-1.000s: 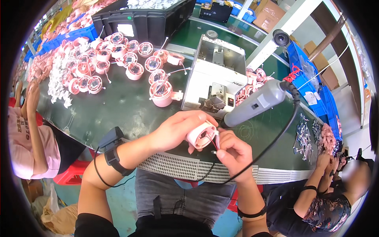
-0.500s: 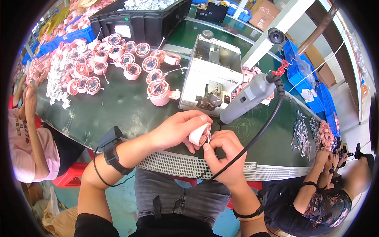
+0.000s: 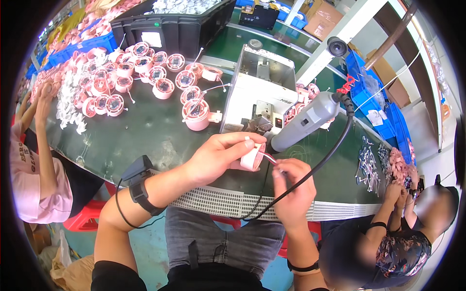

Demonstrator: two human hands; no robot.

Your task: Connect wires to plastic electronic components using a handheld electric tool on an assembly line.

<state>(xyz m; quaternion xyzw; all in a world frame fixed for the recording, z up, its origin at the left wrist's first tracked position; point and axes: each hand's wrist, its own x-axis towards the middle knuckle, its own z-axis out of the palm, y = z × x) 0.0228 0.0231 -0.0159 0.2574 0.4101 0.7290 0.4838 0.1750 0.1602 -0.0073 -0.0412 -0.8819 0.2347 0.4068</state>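
Note:
My left hand [image 3: 218, 154] is closed around a small pink round plastic housing [image 3: 250, 160], held above the near part of the green table. Thin wires [image 3: 269, 158], red and white, come out of the housing's right side. Their far end is pinched between the thumb and fingers of my right hand [image 3: 294, 186], a short way from the housing. The inside of the housing is turned away and mostly hidden. Just beyond my hands hangs a grey electric screwdriver [image 3: 306, 121] with a black cord, beside a white screw-feeder machine [image 3: 262, 99].
Several pink housings with circuit boards [image 3: 155, 72] cover the back left, beside white plastic pieces [image 3: 70, 106]. A black crate [image 3: 170, 36] stands behind them. Cable bundles [image 3: 369, 167] lie at right near blue bins [image 3: 376, 102]. A perforated strip [image 3: 213, 201] lines the near edge. People sit on both sides.
My right hand has moved right and away from the housing, drawing the wires out straight. The housing has turned and shifted slightly right in my left hand.

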